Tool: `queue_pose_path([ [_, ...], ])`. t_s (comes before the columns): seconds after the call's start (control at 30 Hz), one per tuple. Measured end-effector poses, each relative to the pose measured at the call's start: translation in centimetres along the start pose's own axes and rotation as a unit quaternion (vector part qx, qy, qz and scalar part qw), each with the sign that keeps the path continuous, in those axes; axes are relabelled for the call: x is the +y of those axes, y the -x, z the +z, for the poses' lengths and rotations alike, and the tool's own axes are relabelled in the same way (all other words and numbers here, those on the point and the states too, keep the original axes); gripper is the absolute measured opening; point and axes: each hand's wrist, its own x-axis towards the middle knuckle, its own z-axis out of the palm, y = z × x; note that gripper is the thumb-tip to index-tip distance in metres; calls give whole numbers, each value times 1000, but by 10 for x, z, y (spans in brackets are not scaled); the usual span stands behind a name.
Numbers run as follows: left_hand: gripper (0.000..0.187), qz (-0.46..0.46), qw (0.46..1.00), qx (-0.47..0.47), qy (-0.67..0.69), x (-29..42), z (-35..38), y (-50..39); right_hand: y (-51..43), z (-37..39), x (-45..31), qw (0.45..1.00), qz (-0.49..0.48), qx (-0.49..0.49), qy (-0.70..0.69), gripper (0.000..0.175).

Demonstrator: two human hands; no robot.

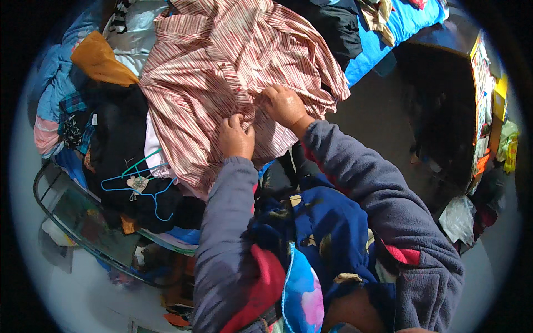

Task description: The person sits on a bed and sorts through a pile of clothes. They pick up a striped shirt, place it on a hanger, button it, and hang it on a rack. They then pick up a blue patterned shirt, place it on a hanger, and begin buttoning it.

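Note:
A red-and-white striped button shirt point(191, 100) lies spread out before me, its front placket running down the middle. Both hands are at the lower part of that placket. The fingers of my left hand point(237, 139) curl onto the cloth near the hem. Higher and to the right, my right hand point(285, 104) pinches the placket edge, its fingertips partly hidden. A blue wire hanger point(141, 192) and a green hanger point(135, 168) lie left of the shirt, with a pale heart-shaped piece point(137, 184) by them.
Dark clothing point(118, 129), a mustard cloth point(100, 58) and light-blue fabric point(58, 70) are heaped at the left. A curved metal rail point(83, 245) runs along the lower left. Bright blue fabric point(399, 25) lies at the upper right. A clear plastic bag point(457, 218) sits at the right.

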Motion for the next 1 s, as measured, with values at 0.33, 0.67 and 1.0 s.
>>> queue_pose_path([
  [0.33,22,19,994,46,95,10,-43,27,16,-59,2,991,-126,33,9,19],
  [0.67,34,22,991,-132,-1,22,-25,48,59,-59,15,990,40,-118,63,29],
  [1.0,32,-39,991,-70,109,25,7,18,42,1,-4,991,-7,-68,-112,20],
])
